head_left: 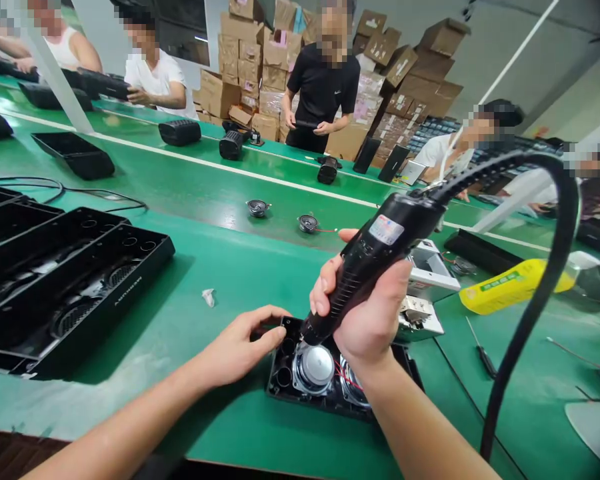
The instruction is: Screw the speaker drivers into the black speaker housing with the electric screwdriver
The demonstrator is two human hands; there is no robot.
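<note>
My right hand is wrapped around a black electric screwdriver, which tilts down to the left. Its tip meets the upper left edge of a round silver speaker driver. That driver sits in a black speaker housing lying face down on the green bench. A second driver beside it is partly covered by my right wrist, with red wires between the two. At the housing's upper left corner, my left hand grips the edge, thumb on top and fingers partly hidden behind.
Several open black housings stand at the left. Two loose speaker drivers lie farther back. On the right are a white device, a yellow bottle and a small screwdriver. The power tool's thick black cable arches down the right side. Co-workers sit or stand across the line.
</note>
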